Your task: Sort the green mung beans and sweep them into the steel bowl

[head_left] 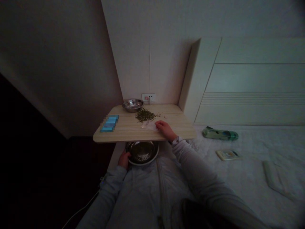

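Note:
My left hand (124, 159) grips the rim of a steel bowl (142, 152) held on my lap just under the table's front edge; a few green beans lie inside it. My right hand (165, 129) rests on the small wooden table (128, 128), fingers curled down beside a pale scrap or small clear bag (149, 125). A pile of green beans (144, 115) sits just beyond that hand. A second steel bowl (132, 104) stands at the table's back edge.
A blue pixelated flat object (109, 123) lies on the table's left side. A wall socket (148, 97) is behind the table. On the white bed to the right lie a green bottle (220, 134), a small booklet (228, 155) and a folded cloth (277, 179).

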A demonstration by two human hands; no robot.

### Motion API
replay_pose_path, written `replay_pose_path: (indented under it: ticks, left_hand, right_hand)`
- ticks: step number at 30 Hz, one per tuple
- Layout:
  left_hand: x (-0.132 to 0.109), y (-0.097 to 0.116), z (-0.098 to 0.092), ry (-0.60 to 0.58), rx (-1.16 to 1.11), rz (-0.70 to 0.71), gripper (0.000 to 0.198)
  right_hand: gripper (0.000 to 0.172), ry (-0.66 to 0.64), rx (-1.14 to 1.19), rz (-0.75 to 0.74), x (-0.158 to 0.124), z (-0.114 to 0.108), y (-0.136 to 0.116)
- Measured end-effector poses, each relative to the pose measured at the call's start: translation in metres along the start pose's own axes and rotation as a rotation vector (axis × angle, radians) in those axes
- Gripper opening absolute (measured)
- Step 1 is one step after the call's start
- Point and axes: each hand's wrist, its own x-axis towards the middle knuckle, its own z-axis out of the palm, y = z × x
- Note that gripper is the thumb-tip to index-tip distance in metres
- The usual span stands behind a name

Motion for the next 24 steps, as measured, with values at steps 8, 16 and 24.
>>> replay_pose_path:
  ticks: [8, 16, 24]
  left_hand:
    - [0.006, -0.004, -0.005, -0.035, 0.091, 0.052, 0.022]
    - [0.005, -0.005, -0.006, -0.029, 0.097, 0.106, 0.025]
    - [0.004, -0.007, -0.006, -0.028, 0.065, 0.034, 0.024]
  right_hand:
    - [0.02, 0.027, 0.023, 0.001, 0.002, -0.001, 0.004]
    - [0.021, 0.201, -0.005, 0.039, 0.009, -0.006, 0.009]
    - [0.02, 0.343, -0.192, 0.038, 0.018, -0.015, 0.018]
